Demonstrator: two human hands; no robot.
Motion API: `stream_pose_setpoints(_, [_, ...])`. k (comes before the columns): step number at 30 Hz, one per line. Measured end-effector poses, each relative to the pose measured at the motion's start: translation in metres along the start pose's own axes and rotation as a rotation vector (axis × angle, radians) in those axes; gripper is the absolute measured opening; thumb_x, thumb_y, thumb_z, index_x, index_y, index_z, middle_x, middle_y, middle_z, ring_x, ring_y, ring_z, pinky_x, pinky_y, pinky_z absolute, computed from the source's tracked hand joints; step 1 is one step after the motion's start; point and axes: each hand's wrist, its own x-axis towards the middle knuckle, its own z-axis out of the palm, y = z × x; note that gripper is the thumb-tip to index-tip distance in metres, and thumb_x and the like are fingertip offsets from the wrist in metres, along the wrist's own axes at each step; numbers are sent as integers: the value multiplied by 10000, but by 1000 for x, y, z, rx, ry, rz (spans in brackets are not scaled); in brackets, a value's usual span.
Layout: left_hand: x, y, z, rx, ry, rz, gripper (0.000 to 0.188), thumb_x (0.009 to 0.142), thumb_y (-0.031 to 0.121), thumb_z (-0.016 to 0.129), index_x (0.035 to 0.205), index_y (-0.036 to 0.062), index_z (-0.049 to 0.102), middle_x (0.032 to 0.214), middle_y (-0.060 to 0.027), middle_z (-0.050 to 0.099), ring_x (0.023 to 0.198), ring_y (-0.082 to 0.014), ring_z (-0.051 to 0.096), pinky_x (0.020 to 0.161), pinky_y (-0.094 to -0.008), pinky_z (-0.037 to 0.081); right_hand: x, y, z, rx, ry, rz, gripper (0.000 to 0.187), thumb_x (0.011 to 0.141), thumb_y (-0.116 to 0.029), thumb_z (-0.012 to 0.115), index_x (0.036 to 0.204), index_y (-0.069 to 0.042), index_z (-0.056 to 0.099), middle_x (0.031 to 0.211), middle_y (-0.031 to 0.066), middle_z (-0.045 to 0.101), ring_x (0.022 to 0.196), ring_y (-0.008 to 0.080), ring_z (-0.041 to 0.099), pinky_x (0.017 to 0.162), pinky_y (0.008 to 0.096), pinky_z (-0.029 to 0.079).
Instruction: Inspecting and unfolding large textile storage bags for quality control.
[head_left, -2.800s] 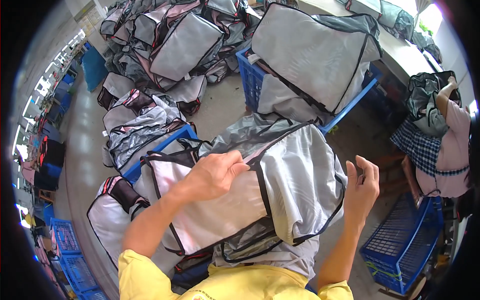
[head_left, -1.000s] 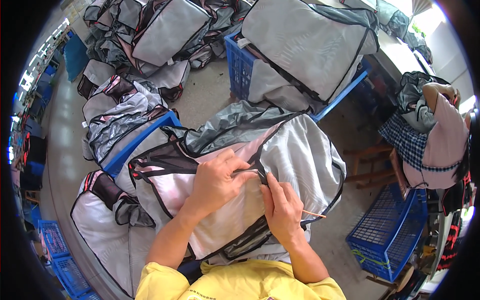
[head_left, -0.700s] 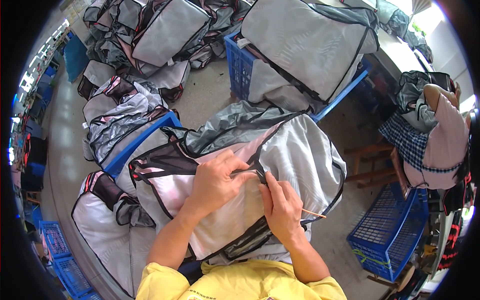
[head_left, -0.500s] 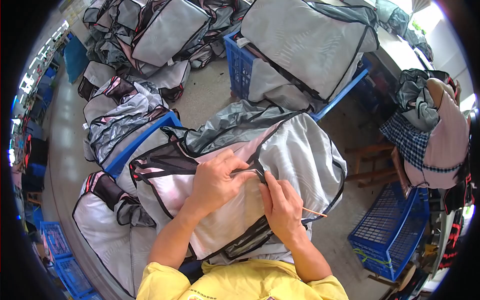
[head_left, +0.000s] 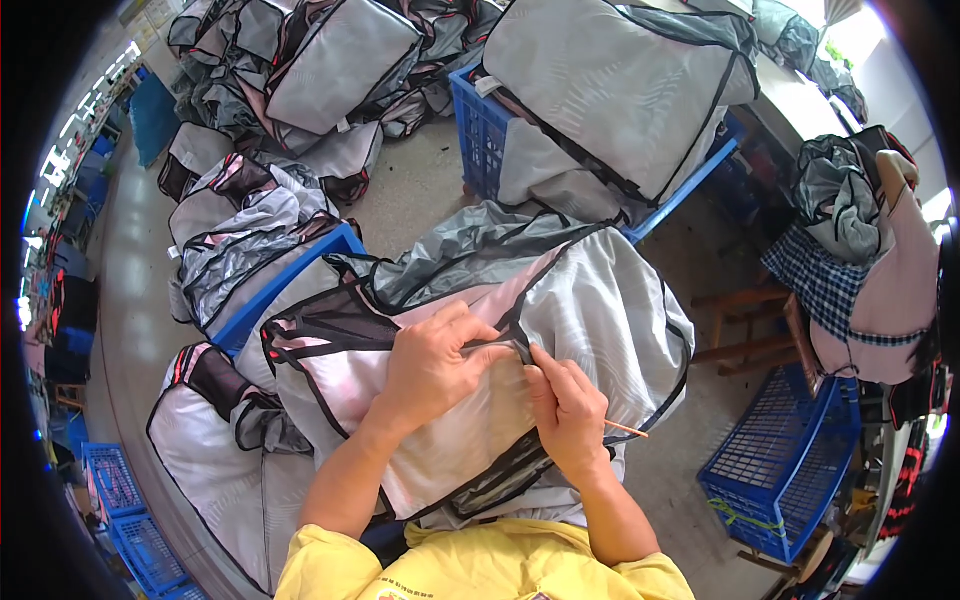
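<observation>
A large whitish fabric piece [head_left: 610, 300] with black edging and a dark mesh panel [head_left: 340, 325] lies spread in front of me, its grey lining [head_left: 450, 250] bunched at the far side. My left hand [head_left: 430, 360] is closed, thumb and forefinger pinching the black edging [head_left: 513, 322] near the piece's middle. Just to its right, my right hand [head_left: 572, 410] is closed too, its fingertips against the same edging. A thin wooden-looking stick [head_left: 628, 429] pokes out from under the right hand's curled fingers; the rest of it is hidden in the grip.
Similar fabric pieces pile up at the far left [head_left: 345, 65], and more lie beside me [head_left: 215, 460]. A blue crate [head_left: 478, 135] stands ahead, loaded with another piece. To the right are an empty blue crate [head_left: 770, 470], a wooden stool [head_left: 745, 320] and another person [head_left: 870, 290].
My right hand has shifted slightly, its forefinger drawing back and curling, and the stick moved a little with it. My left hand stays put. The person at right has moved slightly.
</observation>
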Motion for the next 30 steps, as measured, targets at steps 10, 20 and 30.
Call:
stream_pose_setpoints(10, [-5,0,1,-41,-21,-105,252,826,286,855,938,90,743,879,-67,679,771,-296,694,654,-389,535,2,-6,-24,-16,9,126,287,984,-87,723,1257,1,702,895,165,684,726,289,669,645,357,527])
stream_pose_setpoints(20, [-6,-1,2,-19,3,-87,230,825,259,851,920,80,743,854,-73,670,714,-291,678,614,-391,523,4,-1,0,-189,-17,-104,299,937,-73,753,1230,-25,710,946,138,715,782,304,703,668,388,561])
stream_pose_setpoints(30, [-10,-4,3,-44,11,3,211,843,221,838,931,50,751,876,-111,693,797,-323,706,676,-402,545,-8,2,-6,-164,-90,-2,273,968,-6,676,1237,-29,712,912,178,691,793,341,681,728,423,545])
